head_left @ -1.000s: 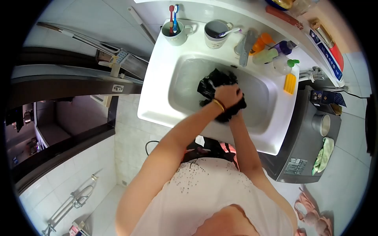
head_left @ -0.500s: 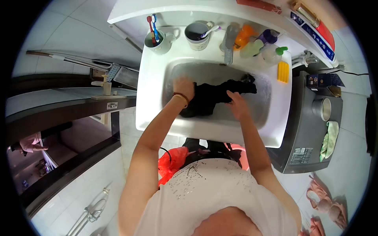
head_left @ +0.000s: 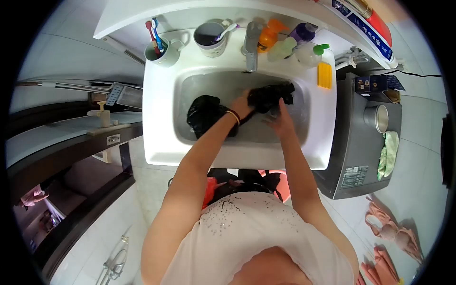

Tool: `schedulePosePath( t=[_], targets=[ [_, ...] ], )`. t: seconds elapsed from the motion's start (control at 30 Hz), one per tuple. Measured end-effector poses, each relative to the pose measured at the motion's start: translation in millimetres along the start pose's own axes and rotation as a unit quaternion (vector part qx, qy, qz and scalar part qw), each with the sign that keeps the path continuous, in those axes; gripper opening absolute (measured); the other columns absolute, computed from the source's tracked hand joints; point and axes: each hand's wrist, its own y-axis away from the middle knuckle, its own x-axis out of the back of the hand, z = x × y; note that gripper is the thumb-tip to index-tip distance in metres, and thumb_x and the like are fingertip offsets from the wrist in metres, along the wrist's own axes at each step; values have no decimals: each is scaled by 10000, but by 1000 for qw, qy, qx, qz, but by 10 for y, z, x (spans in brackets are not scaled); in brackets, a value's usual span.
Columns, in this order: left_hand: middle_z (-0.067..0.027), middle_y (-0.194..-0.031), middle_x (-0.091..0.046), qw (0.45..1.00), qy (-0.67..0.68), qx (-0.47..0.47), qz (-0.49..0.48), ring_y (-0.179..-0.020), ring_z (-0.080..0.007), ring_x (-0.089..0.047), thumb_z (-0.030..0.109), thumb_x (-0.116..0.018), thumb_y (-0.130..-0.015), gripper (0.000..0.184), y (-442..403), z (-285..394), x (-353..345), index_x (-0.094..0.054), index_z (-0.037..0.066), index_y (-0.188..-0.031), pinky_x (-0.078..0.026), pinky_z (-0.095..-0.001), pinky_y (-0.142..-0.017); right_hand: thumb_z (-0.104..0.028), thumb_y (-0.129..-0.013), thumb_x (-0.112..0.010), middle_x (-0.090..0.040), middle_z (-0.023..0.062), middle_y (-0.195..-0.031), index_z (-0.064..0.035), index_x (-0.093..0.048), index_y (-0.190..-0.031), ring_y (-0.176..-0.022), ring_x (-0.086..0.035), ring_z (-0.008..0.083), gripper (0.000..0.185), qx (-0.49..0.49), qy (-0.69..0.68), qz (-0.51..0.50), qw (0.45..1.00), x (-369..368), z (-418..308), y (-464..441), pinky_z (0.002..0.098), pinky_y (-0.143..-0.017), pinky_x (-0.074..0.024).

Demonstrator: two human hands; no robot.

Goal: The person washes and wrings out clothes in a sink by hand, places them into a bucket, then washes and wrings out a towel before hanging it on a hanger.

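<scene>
Wet black cloth lies in the white sink [head_left: 154, 137], bunched in two heaps: a left heap [head_left: 204, 116] and a right heap [head_left: 271, 96]. A narrow dark strip runs between them under my left wrist, which wears a bracelet. My left hand [head_left: 243, 105] is closed on the cloth at the right heap's left end; its fingers are slightly blurred and partly hidden. My right hand [head_left: 282, 122] is at the lower side of that heap, thumb and fingers apart, fingertips against the cloth.
Along the sink's back stand a cup with toothbrushes [head_left: 162, 56], a grey mug [head_left: 210, 42], the faucet [head_left: 251, 47], an orange bottle [head_left: 269, 38] and a yellow soap dish [head_left: 324, 76]. A grey washing machine [head_left: 351, 142] is at the right.
My left hand has moved right across the cloth toward my right hand. The cloth, stretched out before, is now bunched into two heaps. The whole view has shifted somewhat.
</scene>
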Motion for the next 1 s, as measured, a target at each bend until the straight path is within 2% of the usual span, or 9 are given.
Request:
schedulePosePath(
  t=[0.07, 0.23, 0.4, 0.53, 0.67, 0.73, 0.77, 0.83, 1.0],
  targets=[
    [-179, -1063, -553, 996, -34, -55, -54, -1026, -343, -505, 142, -621, -700, 428, 88, 397, -7, -489, 87, -1104, -417, -376, -870, -418, -790, -588, -542, 78, -1094, -101, -508, -1162, -1002, -517, 234, 496, 4, -166, -194, 967, 36, 123, -311, 382, -905, -393],
    [-145, -957, -583, 967, -180, -59, -169, -852, -335, -575, 202, -637, -697, 368, 390, 1177, -33, -523, 134, -1040, -468, -418, -712, -330, -824, -556, -570, 74, -1006, -81, -546, -1080, -943, -534, 218, 358, 124, -109, -198, 966, -182, 18, 65, 359, -869, -425],
    [-178, -814, -609, 969, -225, 100, -27, -743, -350, -595, 360, -547, -775, 333, 200, 788, -287, -531, 100, -982, -473, -440, -650, -280, -865, -487, -570, 77, -997, -66, -537, -1074, -915, -543, 219, 303, 134, -163, -272, 939, -1, 312, -302, 346, -843, -443],
    [-197, -799, -621, 940, -280, 196, -21, -752, -370, -597, 294, -524, -821, 367, -144, 230, -6, -489, 66, -1106, -483, -443, -663, -236, -854, -529, -574, 79, -1024, -27, -508, -1094, -928, -554, 215, 319, -5, -163, -113, 980, -46, 332, -214, 332, -810, -469],
    [-240, -914, -593, 948, -263, 177, -14, -829, -386, -582, 243, -543, -820, 428, -142, -109, 85, -424, 27, -1171, -477, -435, -724, -270, -831, -549, -505, 74, -1170, -80, -477, -1176, -1066, -479, 248, 401, 47, -36, -46, 997, 105, 63, -51, 392, -892, -406],
    [-255, -955, -580, 952, -245, 177, 51, -859, -392, -575, 223, -551, -817, 442, -188, -225, 147, -406, 10, -1176, -473, -432, -747, -354, -771, -618, -393, 54, -1294, -117, -446, -1216, -1187, -345, 299, 532, 10, 150, 42, 988, 285, -136, -60, 479, -930, -334],
    [-260, -977, -570, 947, -222, 226, 50, -875, -393, -570, 211, -558, -814, 435, -192, -231, 184, -407, -6, -1158, -469, -431, -760, -302, -813, -575, -165, 67, -1424, -99, -290, -1334, -1296, -124, 336, 629, 4, 128, -22, 992, 369, -221, 27, 499, -999, -229],
    [-259, -980, -564, 929, -223, 291, 44, -904, -391, -555, 180, -576, -799, 381, -203, -186, 148, -434, -12, -1096, -460, -419, -779, -351, -768, -621, -256, 52, -1381, -116, -349, -1299, -1257, -211, 318, 641, 20, 102, -7, 995, 288, -203, 10, 506, -972, -260],
    [-206, -915, -582, 987, -160, 33, 2, -855, -365, -567, 261, -621, -764, 296, -68, 351, -43, -526, 71, -971, -466, -400, -716, -338, -795, -605, -474, 95, -1222, -84, -462, -1209, -1150, -417, 252, 506, -40, -89, -141, 985, -173, -189, 15, 408, -946, -349]
  ],
)
